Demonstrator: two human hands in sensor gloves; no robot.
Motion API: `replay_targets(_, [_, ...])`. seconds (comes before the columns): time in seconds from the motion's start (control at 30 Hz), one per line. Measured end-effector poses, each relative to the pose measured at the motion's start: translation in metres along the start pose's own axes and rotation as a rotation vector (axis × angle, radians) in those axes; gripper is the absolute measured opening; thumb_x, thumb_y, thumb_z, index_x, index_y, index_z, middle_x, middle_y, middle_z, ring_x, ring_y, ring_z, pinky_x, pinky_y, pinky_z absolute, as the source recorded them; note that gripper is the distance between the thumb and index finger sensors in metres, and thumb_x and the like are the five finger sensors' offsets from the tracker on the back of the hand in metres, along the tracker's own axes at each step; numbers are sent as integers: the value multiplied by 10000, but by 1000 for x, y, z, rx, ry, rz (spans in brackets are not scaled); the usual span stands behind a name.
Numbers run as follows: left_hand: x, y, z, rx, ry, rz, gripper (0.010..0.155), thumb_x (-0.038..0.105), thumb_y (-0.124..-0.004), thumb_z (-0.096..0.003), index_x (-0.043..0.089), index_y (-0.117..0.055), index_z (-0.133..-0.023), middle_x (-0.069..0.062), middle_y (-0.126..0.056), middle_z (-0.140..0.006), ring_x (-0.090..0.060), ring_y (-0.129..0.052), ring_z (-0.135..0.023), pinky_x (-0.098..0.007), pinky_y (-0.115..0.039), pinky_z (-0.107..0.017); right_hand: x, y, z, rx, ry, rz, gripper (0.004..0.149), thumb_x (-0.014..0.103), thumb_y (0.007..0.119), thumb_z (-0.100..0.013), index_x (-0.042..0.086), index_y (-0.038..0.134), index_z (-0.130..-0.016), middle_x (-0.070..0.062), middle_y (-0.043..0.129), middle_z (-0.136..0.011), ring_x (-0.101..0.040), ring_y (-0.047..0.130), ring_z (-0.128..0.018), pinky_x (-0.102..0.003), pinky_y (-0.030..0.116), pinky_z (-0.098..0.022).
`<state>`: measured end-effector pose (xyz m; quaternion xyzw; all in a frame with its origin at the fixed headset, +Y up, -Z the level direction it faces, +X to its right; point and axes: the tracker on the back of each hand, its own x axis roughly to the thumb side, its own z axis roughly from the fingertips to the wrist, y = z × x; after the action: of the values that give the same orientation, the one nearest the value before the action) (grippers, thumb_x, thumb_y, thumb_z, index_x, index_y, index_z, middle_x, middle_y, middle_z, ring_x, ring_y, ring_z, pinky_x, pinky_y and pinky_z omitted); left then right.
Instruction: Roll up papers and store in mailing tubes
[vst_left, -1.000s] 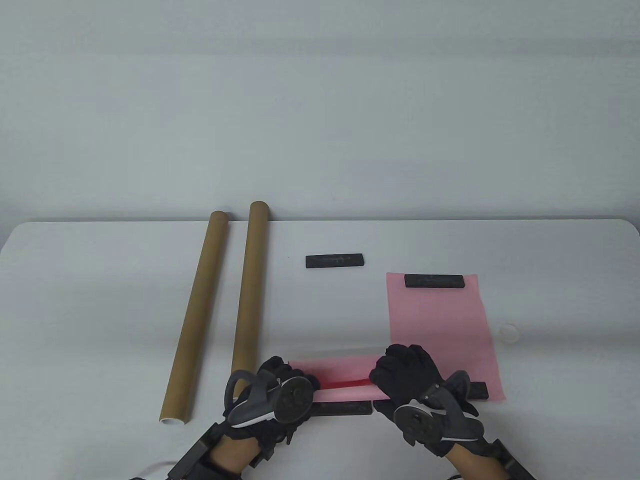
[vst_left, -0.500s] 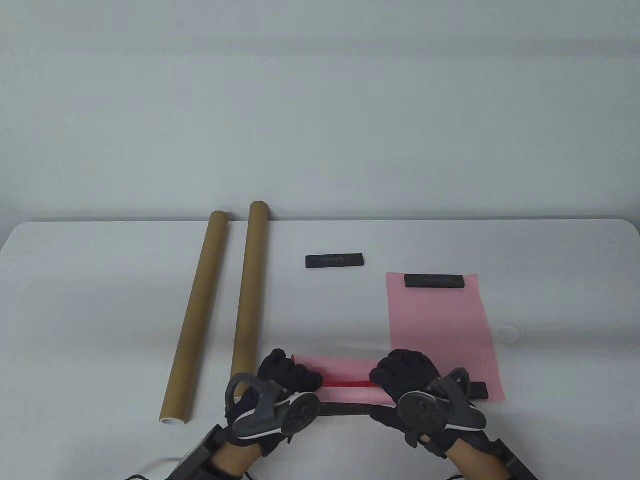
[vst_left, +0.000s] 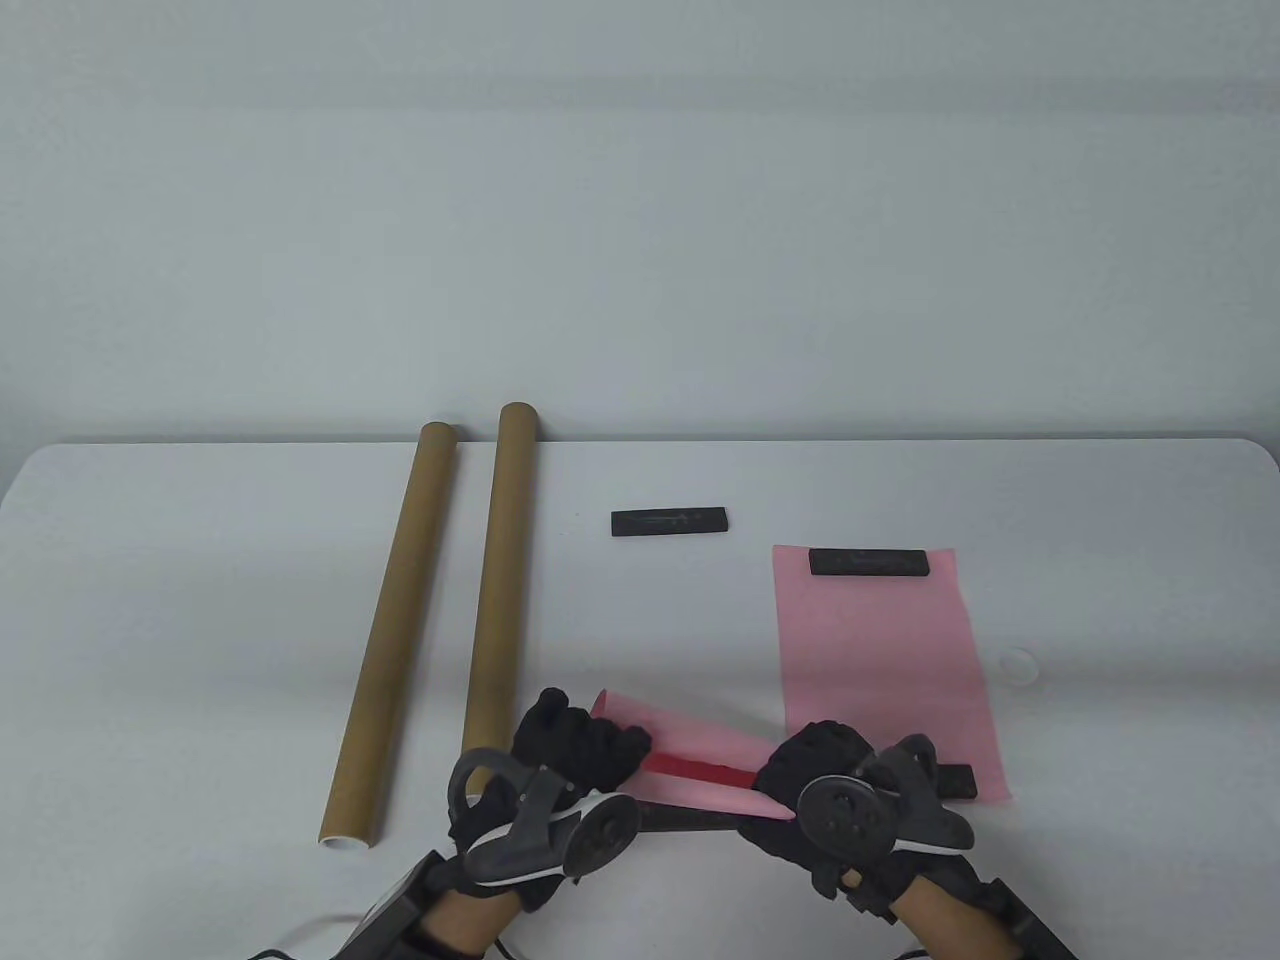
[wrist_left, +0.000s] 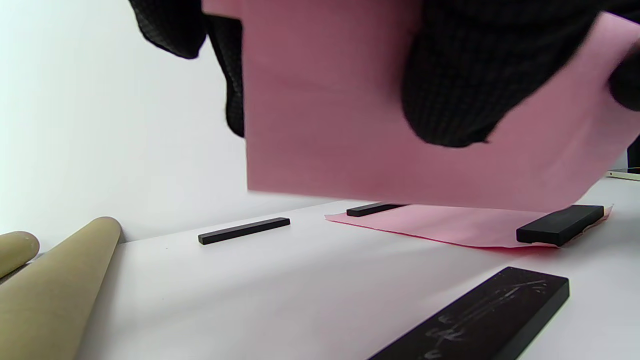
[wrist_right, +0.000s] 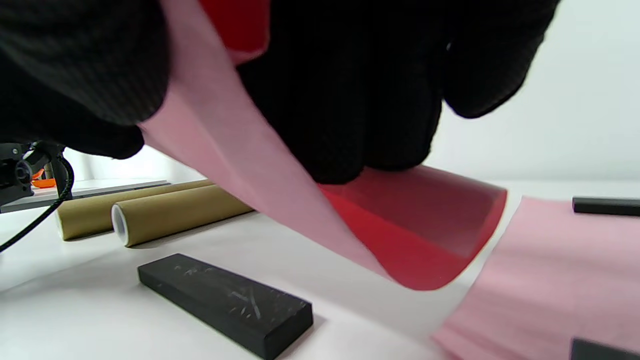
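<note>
Since the earlier frames, the rolled pink sheet (vst_left: 690, 765) has tilted: its left end now sits farther back and its right end nearer, and it is off the table, where before it lay level along the near edge.

Left to right: two brown mailing tubes (vst_left: 395, 630) lie side by side on the left of the white table (vst_left: 200, 560), running near to far, apart from each other; the right tube (vst_left: 497, 590) ends just beside the left hand.

The left hand (vst_left: 575, 750) has its fingers curled over the left end of the roll; in the left wrist view the gloved fingers (wrist_left: 455, 85) press against the pink paper (wrist_left: 325, 115), holding it closed-handed.

A black weight bar (vst_left: 669, 521) lies alone at mid-table, far of the roll. Another black bar (vst_left: 690, 820) sits under the roll at the near edge.

The right hand (vst_left: 820, 770) wraps around the right end of the roll; the right wrist view shows fingers (wrist_right: 360, 90) folded over the curl, red inside (wrist_right: 415, 230). How tightly it grips I cannot tell.

On the right, a flat pink sheet (vst_left: 875, 660) lies on the table, pinned by a far bar (vst_left: 869, 562) and a near bar (vst_left: 955, 780).
</note>
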<state>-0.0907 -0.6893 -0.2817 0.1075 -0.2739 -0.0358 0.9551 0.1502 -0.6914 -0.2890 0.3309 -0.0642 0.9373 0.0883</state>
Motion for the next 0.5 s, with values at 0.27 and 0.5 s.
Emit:
replay_targets(0.27, [-10,-6,-2,-79,20,103,450,566,-861,-357,347,-892,-748,109,-1028,-558,-117,-1070,-526,-505,-699,-723,12,-10,8,-173,-42,226,599,468,944,-407,161,833,-909,-130,843,-961,-495,777,-943,-695,662,-651])
replay_targets(0.5, [-10,-4,-1,-30,22,56,599,600,-861,-339,350,-787,-878,88,-959,-765,-161,-1009,-730,-516,-664,-739,10,-12,6,-145,-25,139,465,530,889,-426,180,967,-722,-94,998,-763,-426,947,-794,-654,740,-610])
